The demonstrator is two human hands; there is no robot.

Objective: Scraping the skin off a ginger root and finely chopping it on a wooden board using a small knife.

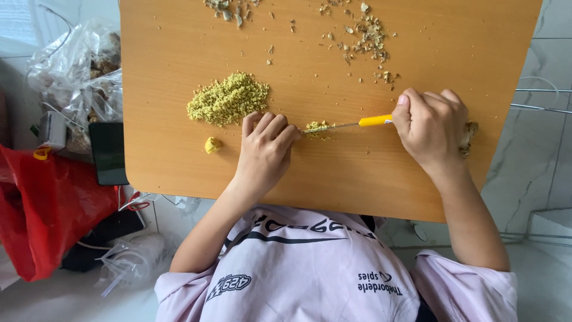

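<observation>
My right hand (pixel 432 125) grips a small knife with a yellow handle (pixel 375 121); its thin blade (pixel 333 126) points left across the wooden tabletop (pixel 333 173). The blade tip rests in a little heap of yellow-green chopped bits (pixel 317 126). My left hand (pixel 266 149) lies on the board with curled fingers, its fingertips touching that heap. A larger pile of the same minced material (pixel 228 98) lies just beyond my left hand. One yellow chunk (pixel 213 145) sits to the left of my wrist. A brownish piece (pixel 469 136) shows behind my right hand.
Dry peel scraps (pixel 366 36) are scattered at the far side of the tabletop. Left of the table lie a clear plastic bag of brown roots (pixel 77 71), a dark phone (pixel 108 152) and a red bag (pixel 42 209). Marble floor tiles lie to the right.
</observation>
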